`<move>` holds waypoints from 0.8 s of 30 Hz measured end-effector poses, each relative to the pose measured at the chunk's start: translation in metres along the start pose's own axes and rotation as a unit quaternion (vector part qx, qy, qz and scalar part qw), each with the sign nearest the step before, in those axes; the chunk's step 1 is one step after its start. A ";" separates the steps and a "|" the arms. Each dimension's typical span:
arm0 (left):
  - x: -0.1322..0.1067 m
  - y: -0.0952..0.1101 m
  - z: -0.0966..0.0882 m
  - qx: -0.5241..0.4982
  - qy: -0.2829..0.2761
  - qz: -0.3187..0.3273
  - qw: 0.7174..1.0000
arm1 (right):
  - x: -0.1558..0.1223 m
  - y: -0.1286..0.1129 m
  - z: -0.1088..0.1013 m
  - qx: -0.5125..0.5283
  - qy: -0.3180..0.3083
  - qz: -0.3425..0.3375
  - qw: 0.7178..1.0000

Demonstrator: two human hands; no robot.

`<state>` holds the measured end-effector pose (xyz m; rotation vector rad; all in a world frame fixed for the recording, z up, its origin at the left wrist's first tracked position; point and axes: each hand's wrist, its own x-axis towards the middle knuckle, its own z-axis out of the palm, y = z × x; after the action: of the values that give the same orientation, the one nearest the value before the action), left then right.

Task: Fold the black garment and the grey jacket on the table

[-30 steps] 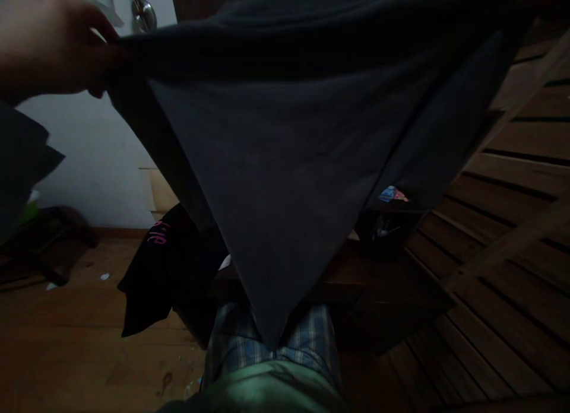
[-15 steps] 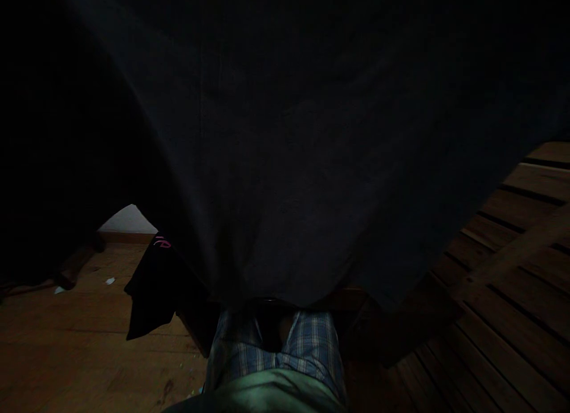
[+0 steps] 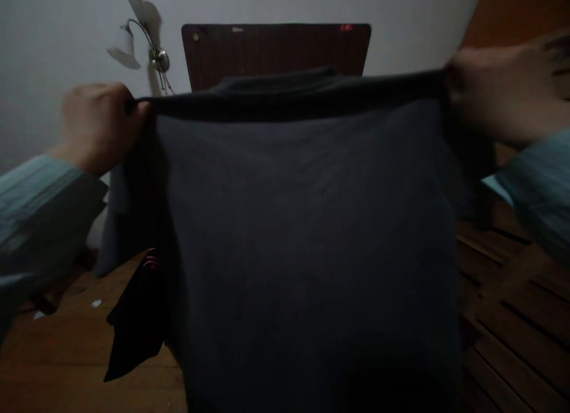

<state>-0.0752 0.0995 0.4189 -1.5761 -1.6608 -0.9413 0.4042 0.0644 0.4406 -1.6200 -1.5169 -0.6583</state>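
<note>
I hold a dark grey shirt (image 3: 303, 241) spread out flat in front of me, hanging straight down and filling the middle of the view. My left hand (image 3: 100, 125) is closed on its upper left shoulder corner. My right hand (image 3: 499, 92) is closed on the upper right corner. The collar sits at the top middle between my hands. The shirt hides my legs and whatever lies behind it.
A black garment with pink lettering (image 3: 138, 318) hangs at the lower left. A dark wooden board (image 3: 276, 51) leans on the white wall behind, beside a wall lamp (image 3: 146, 48). Wooden slats (image 3: 516, 306) run along the right; a wooden floor (image 3: 66, 365) lies lower left.
The shirt hung slack in a point, then swung up over the camera; now it is pulled flat and square between both hands, which have come into view at shoulder height.
</note>
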 end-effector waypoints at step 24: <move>-0.078 0.042 0.242 0.038 -0.337 0.072 0.938 | -0.068 0.041 0.284 -0.134 -0.226 0.007 0.965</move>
<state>-0.0243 0.2651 0.2277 -2.0742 -1.9499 -0.2496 0.3923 0.2630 0.2229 -2.0903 -1.7935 -0.5239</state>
